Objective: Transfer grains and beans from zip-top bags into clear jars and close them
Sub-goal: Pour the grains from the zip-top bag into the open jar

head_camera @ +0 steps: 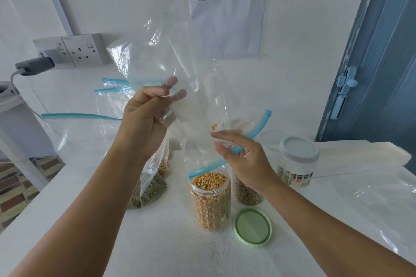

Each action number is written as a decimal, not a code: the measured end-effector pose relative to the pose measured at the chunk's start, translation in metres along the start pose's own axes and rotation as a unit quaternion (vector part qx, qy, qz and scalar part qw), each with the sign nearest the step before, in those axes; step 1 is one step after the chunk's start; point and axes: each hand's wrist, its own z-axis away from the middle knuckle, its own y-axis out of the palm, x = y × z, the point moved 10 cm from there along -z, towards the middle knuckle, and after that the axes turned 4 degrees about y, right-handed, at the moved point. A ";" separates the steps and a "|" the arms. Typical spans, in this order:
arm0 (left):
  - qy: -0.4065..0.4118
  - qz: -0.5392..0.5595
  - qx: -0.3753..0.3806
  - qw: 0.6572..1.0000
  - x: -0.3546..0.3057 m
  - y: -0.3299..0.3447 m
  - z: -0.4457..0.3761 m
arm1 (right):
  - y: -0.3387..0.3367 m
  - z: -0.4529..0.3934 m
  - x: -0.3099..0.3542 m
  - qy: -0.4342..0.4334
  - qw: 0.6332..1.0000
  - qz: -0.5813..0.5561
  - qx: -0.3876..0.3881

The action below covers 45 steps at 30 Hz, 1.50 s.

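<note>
I hold a clear zip-top bag (pixel 180 56) upside down above an open clear jar (pixel 210 200) that is full of yellow corn kernels. My left hand (pixel 146 119) grips the bag's upper part. My right hand (pixel 240 155) pinches its blue zip strip (pixel 258 128) just over the jar's mouth. A few kernels (pixel 213 126) remain inside the bag near the opening. The jar's green lid (pixel 252 227) lies flat on the table to the right of the jar.
A second jar of brownish grains (pixel 246 193) stands behind my right wrist. A jar with a pale blue lid (pixel 298 162) is at the right. A bag of green beans (pixel 149 186) and other zip bags (pixel 112 96) lie at the left. A wall socket (pixel 74 50) is behind.
</note>
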 end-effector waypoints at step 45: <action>-0.036 0.102 -0.032 0.994 0.012 -0.015 0.014 | -0.002 -0.002 0.007 -0.006 0.999 0.040 -0.029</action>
